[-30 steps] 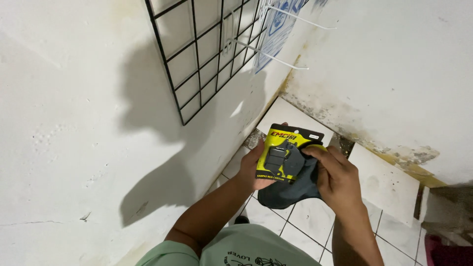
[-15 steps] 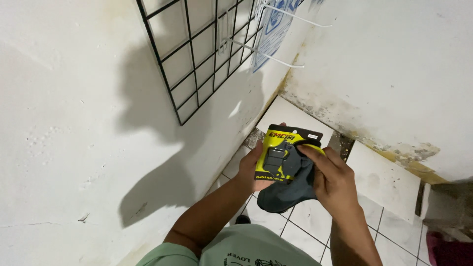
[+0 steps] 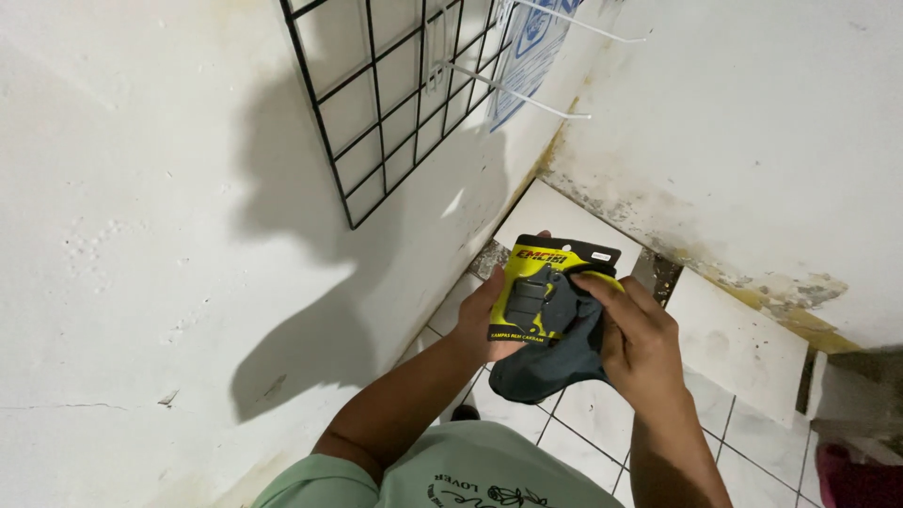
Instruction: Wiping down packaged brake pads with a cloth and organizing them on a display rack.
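Barely shifted since the earlier frames: yellow-and-black blister pack (image 3: 544, 293) a touch lower in view, dark cloth (image 3: 555, 348) bunched closer against its right edge. Left hand (image 3: 484, 315) at 9 o'clock of the pack, forearm rising from 7 o'clock, thumb across the front lower corner, fingers wrapped behind and out of sight, clamping the pack upright with its black header at 12 o'clock. Right hand (image 3: 640, 343) at 3 o'clock of the pack, wrist bent inward, fingers (image 3: 602, 282) curled narrow over the cloth and pressing it onto the pack's face. Pack held mid-air above the white tiled floor (image 3: 734, 348), near the corner of two stained white walls. Black wire grid (image 3: 395, 103) on the wall at 11 o'clock, white hooks (image 3: 513, 91) jutting from it, well apart from both hands.
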